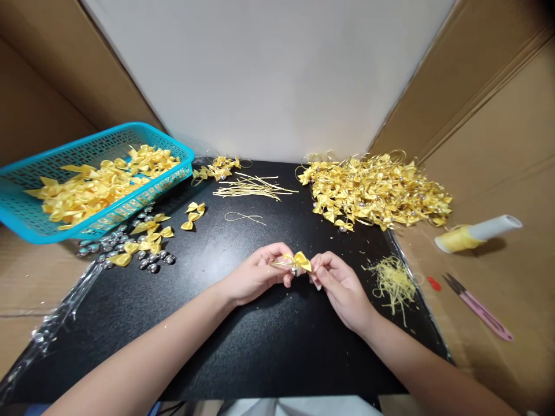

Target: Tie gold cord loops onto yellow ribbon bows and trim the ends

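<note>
My left hand (255, 273) and my right hand (337, 286) meet over the middle of a black mat (243, 341). Between them is a small yellow ribbon bow (300, 261) with a gold thread and a small silver bead under it. Left fingers pinch the bow and thread from the left. Right fingers are curled in a pinch at the bow's right side. A single looped gold thread (245, 217) lies on the mat beyond the hands.
A teal basket (26, 219) of yellow bows sits at left, with loose bows and silver beads (147, 254) beside it. Cut gold threads (251, 186) lie at the back, a finished-bow pile (375, 190) at right, thread scraps (394, 283), a thread spool (474, 232), pink snips (479, 306). Cardboard walls surround.
</note>
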A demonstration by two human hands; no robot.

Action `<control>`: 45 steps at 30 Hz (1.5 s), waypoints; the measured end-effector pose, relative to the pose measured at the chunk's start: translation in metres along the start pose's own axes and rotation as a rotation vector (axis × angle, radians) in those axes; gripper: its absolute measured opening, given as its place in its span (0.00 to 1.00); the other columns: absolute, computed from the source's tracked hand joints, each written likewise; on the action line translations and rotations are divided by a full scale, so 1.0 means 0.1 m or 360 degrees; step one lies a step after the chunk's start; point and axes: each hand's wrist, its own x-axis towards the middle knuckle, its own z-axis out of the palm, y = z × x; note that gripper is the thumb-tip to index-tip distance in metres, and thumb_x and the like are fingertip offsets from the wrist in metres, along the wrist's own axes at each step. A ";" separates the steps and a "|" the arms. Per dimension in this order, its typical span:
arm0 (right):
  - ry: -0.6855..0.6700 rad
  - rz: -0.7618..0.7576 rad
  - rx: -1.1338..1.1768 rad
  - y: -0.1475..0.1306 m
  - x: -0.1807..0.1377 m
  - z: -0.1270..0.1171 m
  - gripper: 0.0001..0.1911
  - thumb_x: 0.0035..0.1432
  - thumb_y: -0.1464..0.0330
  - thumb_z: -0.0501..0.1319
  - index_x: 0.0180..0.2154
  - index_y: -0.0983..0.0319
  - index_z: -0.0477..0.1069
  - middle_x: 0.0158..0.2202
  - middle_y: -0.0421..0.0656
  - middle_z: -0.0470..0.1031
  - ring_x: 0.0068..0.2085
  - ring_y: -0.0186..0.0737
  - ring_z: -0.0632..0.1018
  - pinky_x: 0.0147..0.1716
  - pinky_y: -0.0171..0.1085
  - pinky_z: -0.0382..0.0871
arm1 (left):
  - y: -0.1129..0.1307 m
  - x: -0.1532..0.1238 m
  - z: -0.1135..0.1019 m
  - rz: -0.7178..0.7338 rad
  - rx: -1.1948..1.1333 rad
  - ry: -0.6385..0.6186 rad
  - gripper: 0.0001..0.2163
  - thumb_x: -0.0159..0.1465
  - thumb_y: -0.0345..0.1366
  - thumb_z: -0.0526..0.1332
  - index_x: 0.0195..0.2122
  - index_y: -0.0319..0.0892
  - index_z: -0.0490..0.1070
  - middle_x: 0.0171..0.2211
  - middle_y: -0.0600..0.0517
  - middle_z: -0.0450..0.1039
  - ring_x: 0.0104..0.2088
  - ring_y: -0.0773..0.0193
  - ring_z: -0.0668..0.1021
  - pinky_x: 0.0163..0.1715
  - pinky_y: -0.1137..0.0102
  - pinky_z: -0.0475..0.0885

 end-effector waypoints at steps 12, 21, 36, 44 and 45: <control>0.0050 0.0462 0.0431 0.03 0.11 0.11 0.20 0.51 0.54 0.69 0.30 0.60 0.64 0.24 0.33 0.63 0.22 0.27 0.62 0.22 0.29 0.58 | -0.02 0.00 0.07 0.0040 0.0068 -0.0092 0.10 0.56 0.36 0.70 0.26 0.36 0.71 0.31 0.53 0.71 0.20 0.78 0.70 0.18 0.80 0.61; 0.0095 0.0431 0.0469 0.04 0.13 0.15 0.19 0.51 0.56 0.68 0.30 0.59 0.62 0.24 0.32 0.61 0.22 0.27 0.63 0.22 0.28 0.60 | -0.06 -0.02 0.09 -0.0064 0.0245 -0.0133 0.14 0.56 0.42 0.70 0.27 0.37 0.70 0.30 0.49 0.75 0.17 0.77 0.67 0.16 0.79 0.57; 0.0266 0.0074 0.0133 -0.09 0.09 0.08 0.13 0.57 0.58 0.63 0.30 0.59 0.63 0.26 0.36 0.65 0.24 0.30 0.62 0.25 0.31 0.60 | -0.08 -0.02 0.14 -0.0049 0.0215 0.0044 0.14 0.55 0.43 0.70 0.28 0.38 0.69 0.26 0.54 0.72 0.17 0.77 0.65 0.14 0.80 0.59; 0.0203 -0.0686 -0.0877 -0.08 -0.07 0.08 0.05 0.64 0.72 0.55 0.35 0.58 0.68 0.31 0.41 0.72 0.34 0.37 0.73 0.35 0.38 0.68 | -0.09 -0.02 0.19 -0.0058 -0.0130 0.0117 0.10 0.54 0.36 0.70 0.29 0.39 0.70 0.22 0.56 0.64 0.20 0.75 0.65 0.17 0.81 0.63; 0.0196 -0.0764 -0.1003 -0.10 -0.07 0.09 0.06 0.63 0.74 0.55 0.35 0.59 0.68 0.31 0.41 0.72 0.33 0.38 0.73 0.34 0.38 0.68 | -0.08 -0.02 0.19 -0.0045 -0.0137 0.0130 0.10 0.53 0.36 0.71 0.28 0.39 0.70 0.22 0.56 0.64 0.20 0.75 0.64 0.16 0.81 0.62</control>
